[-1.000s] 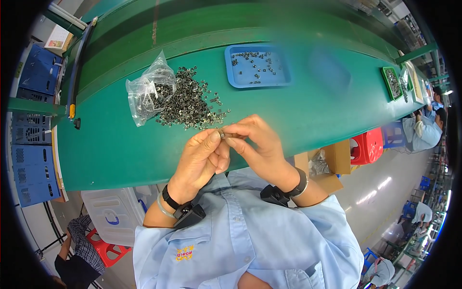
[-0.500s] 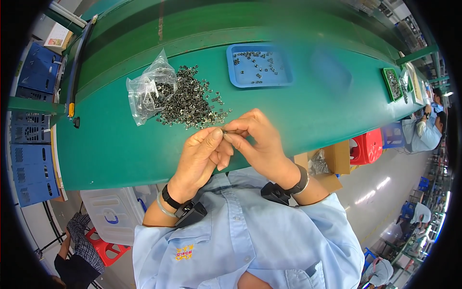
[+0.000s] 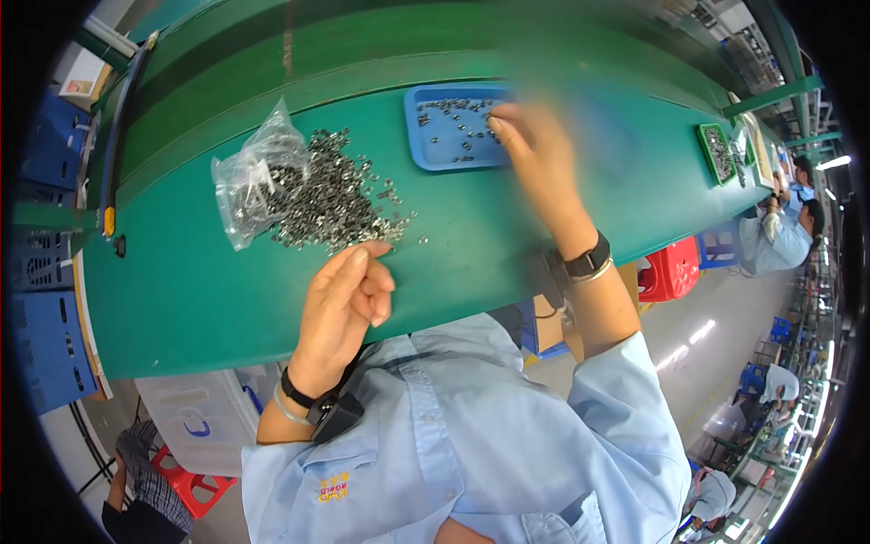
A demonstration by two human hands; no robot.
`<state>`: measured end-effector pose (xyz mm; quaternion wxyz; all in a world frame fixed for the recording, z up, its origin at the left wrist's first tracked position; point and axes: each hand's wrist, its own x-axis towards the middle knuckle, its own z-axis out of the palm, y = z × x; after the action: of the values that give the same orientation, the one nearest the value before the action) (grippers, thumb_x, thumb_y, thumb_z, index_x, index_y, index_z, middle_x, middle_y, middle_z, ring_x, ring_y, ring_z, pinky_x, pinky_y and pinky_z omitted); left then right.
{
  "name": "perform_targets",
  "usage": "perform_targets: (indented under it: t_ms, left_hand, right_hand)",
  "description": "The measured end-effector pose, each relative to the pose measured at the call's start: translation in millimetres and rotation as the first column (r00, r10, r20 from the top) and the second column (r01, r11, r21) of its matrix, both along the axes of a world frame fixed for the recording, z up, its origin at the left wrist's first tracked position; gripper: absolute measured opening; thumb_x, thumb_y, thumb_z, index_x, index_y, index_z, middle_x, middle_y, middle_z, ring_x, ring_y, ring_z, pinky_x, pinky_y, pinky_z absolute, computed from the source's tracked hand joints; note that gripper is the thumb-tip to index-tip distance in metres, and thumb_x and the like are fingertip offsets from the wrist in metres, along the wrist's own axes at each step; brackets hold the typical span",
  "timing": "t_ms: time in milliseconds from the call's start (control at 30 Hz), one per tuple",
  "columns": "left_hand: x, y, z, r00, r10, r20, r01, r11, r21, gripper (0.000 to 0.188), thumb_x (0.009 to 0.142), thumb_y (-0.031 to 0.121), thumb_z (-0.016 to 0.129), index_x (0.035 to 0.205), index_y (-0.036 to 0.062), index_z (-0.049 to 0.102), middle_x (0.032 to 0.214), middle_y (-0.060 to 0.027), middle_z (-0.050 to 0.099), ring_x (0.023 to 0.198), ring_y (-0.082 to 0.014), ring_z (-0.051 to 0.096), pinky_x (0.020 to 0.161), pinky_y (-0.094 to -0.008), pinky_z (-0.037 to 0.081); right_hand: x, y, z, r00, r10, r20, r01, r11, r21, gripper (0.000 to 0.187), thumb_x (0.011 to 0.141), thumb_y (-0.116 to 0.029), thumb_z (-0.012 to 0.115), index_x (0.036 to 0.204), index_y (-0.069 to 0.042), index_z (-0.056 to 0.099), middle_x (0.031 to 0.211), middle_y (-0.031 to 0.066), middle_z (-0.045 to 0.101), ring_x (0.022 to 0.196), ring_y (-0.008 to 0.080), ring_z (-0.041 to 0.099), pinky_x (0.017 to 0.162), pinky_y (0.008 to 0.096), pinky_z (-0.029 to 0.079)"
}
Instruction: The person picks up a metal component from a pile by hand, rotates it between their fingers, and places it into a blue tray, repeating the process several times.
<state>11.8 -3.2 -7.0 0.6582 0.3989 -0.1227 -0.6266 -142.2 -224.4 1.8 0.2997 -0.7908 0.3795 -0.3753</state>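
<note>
Right hand (image 3: pixel 542 152) pinches narrowly over the tray (image 3: pixel 447 152); left hand (image 3: pixel 333 295) half-curls. I can't tell if either holds anything. Parts (image 3: pixel 331 195) lie heaped just beyond the left fingertips, seemingly for easy reach.

From my remote station I saw the right hand (image 3: pixel 536 152) part from the left hand (image 3: pixel 340 299) and reach over the blue plastic tray (image 3: pixel 444 157), its grip too blurred to judge.

The tray (image 3: pixel 446 152) is blue, the tabletop (image 3: pixel 480 236) green, the parts (image 3: pixel 331 195) black and silver.
</note>
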Motion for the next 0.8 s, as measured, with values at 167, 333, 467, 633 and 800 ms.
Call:
perform_targets:
  t_ms: [167,333,467,633,800]
  left_hand:
    - [6,5,-6,1.0,0.004,0.026,-0.004,1.0,0.026,0.028,0.098,0.02,0.045,0.11,-0.0023,0.055,0.073,-0.0058,0.058,0.057,-0.0111,0.051,0.049,-0.0234,0.04]
    - [9,4,-10,1.0,-0.029,0.002,0.029,0.999,0.035,0.025,0.097,0.019,0.046,0.108,-0.001,0.056,0.074,-0.006,0.058,0.058,-0.012,0.052,0.052,-0.0252,0.042]
    - [11,1,-11,0.998,-0.054,-0.011,0.054,0.998,0.027,0.023,0.097,0.017,0.046,0.108,-0.0007,0.056,0.075,-0.0063,0.059,0.059,-0.0126,0.054,0.054,-0.0257,0.044]
    - [11,1,-11,0.997,-0.073,-0.027,0.073,0.997,0.019,0.023,0.097,0.016,0.047,0.108,-0.0014,0.056,0.075,-0.0066,0.059,0.06,-0.0128,0.054,0.055,-0.0259,0.045]
    - [15,0,-9,0.995,-0.098,-0.021,0.099,0.994,0.05,0.024,0.097,0.016,0.046,0.108,-0.0022,0.056,0.078,-0.008,0.06,0.061,-0.0133,0.055,0.057,-0.0269,0.047]
  right_hand:
    - [-13,-18,-13,0.989,0.031,-0.142,-0.045,0.994,-0.1,0.016,0.085,-0.013,0.063,0.097,-0.004,0.065,0.086,0.007,0.061,0.08,0.0196,0.062,0.073,0.0286,0.048]
    - [-14,-21,-11,0.939,0.168,-0.302,-0.228,0.957,-0.178,0.013,0.082,-0.011,0.064,0.094,-0.005,0.065,0.085,0.0072,0.06,0.08,0.0231,0.061,0.071,0.0302,0.049]
    - [-7,-33,-14,0.872,0.212,-0.441,-0.324,0.925,-0.197,0.013,0.079,-0.011,0.066,0.09,-0.006,0.065,0.084,0.0074,0.059,0.08,0.0262,0.06,0.069,0.0326,0.049]
    - [2,-39,-6,0.794,0.312,-0.522,-0.468,0.862,-0.197,0.012,0.078,-0.012,0.066,0.089,-0.007,0.064,0.084,0.0065,0.059,0.078,0.0264,0.06,0.067,0.0342,0.049]
    - [1,-38,-3,0.847,0.359,-0.393,-0.417,0.906,-0.071,0.014,0.077,-0.009,0.067,0.09,-0.006,0.064,0.087,0.006,0.061,0.077,0.0265,0.059,0.066,0.0343,0.049]
